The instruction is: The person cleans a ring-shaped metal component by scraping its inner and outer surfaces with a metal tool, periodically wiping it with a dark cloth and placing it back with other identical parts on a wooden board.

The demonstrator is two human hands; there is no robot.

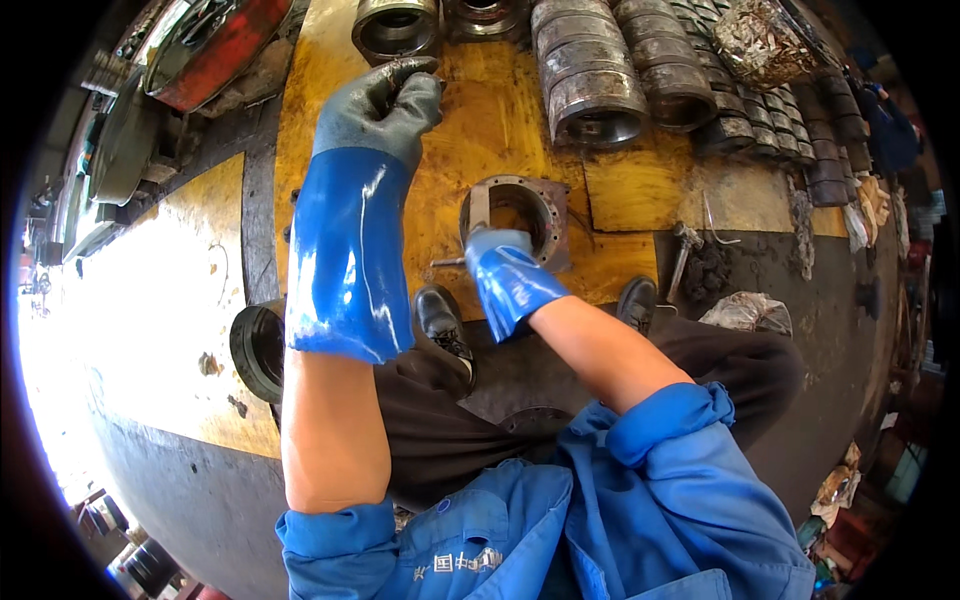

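My left hand [385, 108], in a grey-palmed glove with a long blue cuff, is raised over the yellow work surface. Its fingers are curled together; whatever they hold, if anything, is hidden. Lower and to the right, my right hand [497, 250], in a shorter blue glove, closes around a flat pale metal bar [480, 206], blurred, whose kind I cannot make out. The bar reaches up over the left rim of a metal housing [553, 215] with a round bore and a square flange with holes. A thin rod [446, 263] sticks out left of that hand.
Beyond stand metal rings [395, 32] and rows of stacked cylinders [597, 95]. A hammer [683, 255] lies to the right by dark rags [710, 270]. Another large ring [260, 350] stands at left, beside my left forearm. My black shoes [442, 318] flank the yellow board's near edge.
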